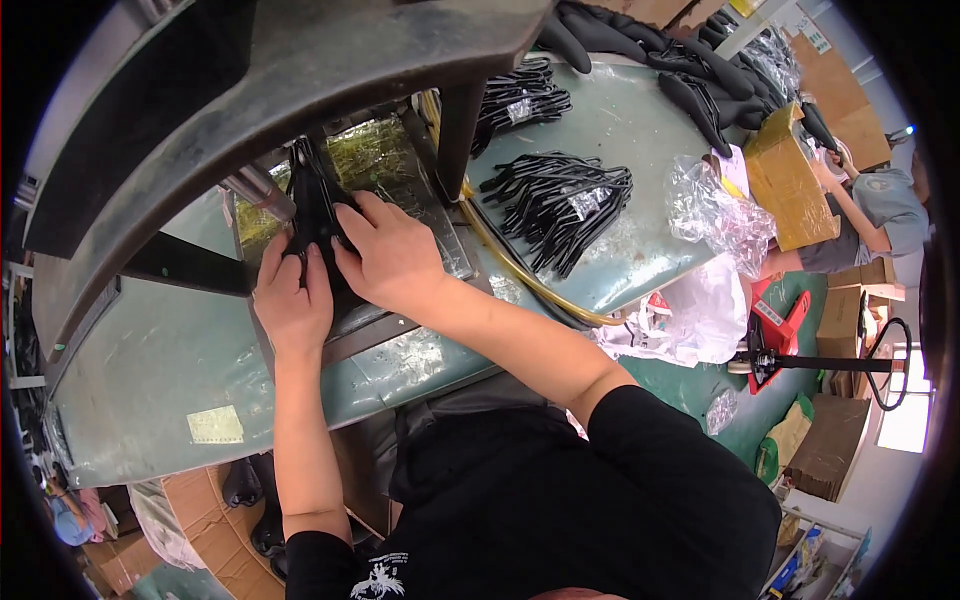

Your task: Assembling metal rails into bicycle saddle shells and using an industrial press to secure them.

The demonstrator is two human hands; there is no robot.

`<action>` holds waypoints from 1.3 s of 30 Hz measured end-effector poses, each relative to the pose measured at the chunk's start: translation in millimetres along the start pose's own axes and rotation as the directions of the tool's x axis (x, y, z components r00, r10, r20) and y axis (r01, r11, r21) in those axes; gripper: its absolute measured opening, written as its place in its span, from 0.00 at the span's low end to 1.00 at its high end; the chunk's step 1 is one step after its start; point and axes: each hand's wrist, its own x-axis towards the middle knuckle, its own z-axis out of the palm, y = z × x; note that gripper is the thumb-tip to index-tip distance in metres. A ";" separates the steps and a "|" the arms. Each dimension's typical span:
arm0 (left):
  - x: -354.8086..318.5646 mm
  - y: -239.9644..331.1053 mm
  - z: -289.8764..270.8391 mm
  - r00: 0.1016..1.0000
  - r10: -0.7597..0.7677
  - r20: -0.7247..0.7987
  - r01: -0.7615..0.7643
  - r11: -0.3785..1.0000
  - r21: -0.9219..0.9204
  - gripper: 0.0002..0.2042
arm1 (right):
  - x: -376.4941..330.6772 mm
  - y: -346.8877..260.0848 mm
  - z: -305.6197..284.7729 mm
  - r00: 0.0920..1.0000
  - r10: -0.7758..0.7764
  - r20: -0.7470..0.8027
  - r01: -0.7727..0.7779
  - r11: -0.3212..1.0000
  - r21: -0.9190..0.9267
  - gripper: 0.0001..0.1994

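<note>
A black glove [313,215] is pressed flat on a metal plate [400,190] under the overhanging dark machine head [250,90], near the front edge of the green table [150,370]. It is pinned by the left hand [292,300], fingers stretched over its lower end, and by the right hand [392,255], fingers spread across its side; neither hand appears to be closed around it. Bundles of black gloves [555,200] are laid toward the table's far right edge, beside crumpled clear plastic bags [715,210].
</note>
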 end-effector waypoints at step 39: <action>-97.1 3.9 -86.9 0.716 -0.034 0.697 0.670 0.313 -0.673 0.20 | 64.8 247.3 -252.3 0.753 0.645 -0.132 -0.341 0.553 0.760 0.15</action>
